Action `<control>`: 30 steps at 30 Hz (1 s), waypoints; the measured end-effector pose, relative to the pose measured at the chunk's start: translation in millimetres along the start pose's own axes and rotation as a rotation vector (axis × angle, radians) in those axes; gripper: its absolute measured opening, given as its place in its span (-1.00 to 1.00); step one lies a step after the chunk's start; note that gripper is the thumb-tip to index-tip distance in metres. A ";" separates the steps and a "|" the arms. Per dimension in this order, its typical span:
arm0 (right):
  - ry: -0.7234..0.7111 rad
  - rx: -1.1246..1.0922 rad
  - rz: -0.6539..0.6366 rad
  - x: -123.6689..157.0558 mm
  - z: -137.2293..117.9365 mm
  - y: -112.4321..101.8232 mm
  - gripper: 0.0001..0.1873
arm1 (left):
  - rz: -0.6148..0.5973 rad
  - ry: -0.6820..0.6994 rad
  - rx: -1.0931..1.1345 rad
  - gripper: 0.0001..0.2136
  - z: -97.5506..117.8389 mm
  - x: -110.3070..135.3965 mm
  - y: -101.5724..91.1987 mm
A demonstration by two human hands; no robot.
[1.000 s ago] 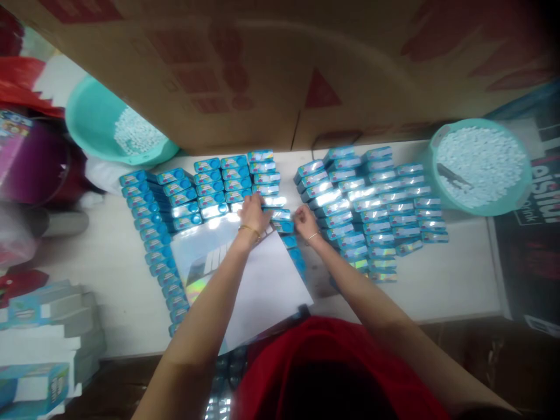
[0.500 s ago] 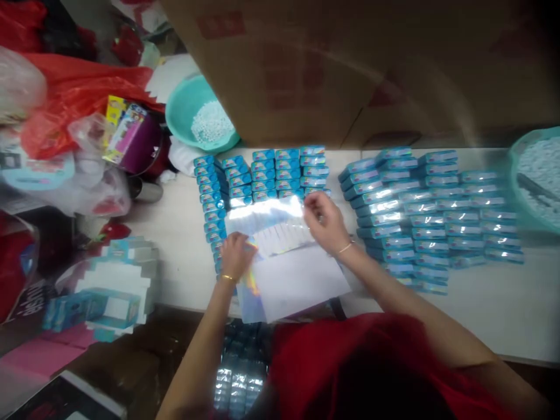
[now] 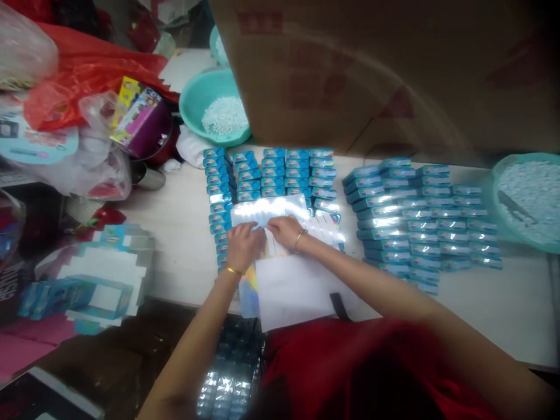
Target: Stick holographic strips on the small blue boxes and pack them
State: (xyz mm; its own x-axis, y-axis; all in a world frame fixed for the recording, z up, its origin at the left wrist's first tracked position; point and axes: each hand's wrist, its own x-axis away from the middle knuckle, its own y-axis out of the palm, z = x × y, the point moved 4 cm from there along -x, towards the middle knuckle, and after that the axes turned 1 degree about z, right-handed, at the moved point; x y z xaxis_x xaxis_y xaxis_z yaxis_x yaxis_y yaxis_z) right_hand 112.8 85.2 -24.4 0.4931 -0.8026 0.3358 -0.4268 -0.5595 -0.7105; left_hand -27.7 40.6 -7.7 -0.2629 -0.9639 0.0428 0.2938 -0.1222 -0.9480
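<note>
A shiny holographic sticker sheet [image 3: 280, 213] lies on the white table [image 3: 179, 233], partly under a white paper sheet [image 3: 297, 289]. My left hand [image 3: 242, 245] rests on the sheet's left part with fingers curled down. My right hand [image 3: 284, 230] sits beside it, fingers pinched at the sheet's middle; what they pinch is too small to make out. Rows of small blue boxes [image 3: 271, 172] lie just beyond the sheet, and a larger block of blue boxes [image 3: 415, 216] spreads to the right.
A teal basin of white pellets [image 3: 219, 111] stands at the back left, another teal basin [image 3: 527, 198] at the right edge. A big cardboard carton [image 3: 371, 70] walls the back. Flat blue-and-white cartons [image 3: 91, 280] and plastic bags [image 3: 65, 146] crowd the left.
My right hand has come down and left from the sheet's far edge to its middle, close to my left hand. My left hand shifted slightly up. The view turned a little left.
</note>
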 end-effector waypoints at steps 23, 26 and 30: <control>0.055 -0.042 0.005 0.9 5.6 -3.7 -0.72 | -0.085 -0.088 -0.052 -0.50 6.9 -3.3 0.7; 0.075 -0.082 -0.002 -5.2 1.2 -3.0 -0.70 | -0.048 -0.093 -0.021 -0.52 2.1 7.2 -0.5; 0.074 -0.042 -0.001 -18.8 -8.0 7.6 -0.71 | 0.034 -0.068 0.029 -0.55 -6.8 27.8 -26.8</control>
State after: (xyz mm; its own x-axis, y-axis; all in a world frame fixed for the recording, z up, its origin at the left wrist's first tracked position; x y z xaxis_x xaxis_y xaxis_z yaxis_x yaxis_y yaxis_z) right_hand 94.2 94.3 -31.2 0.4366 -0.8143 0.3824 -0.4584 -0.5671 -0.6843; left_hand -49.1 18.7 16.8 -0.1895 -0.9813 0.0327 0.3283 -0.0947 -0.9398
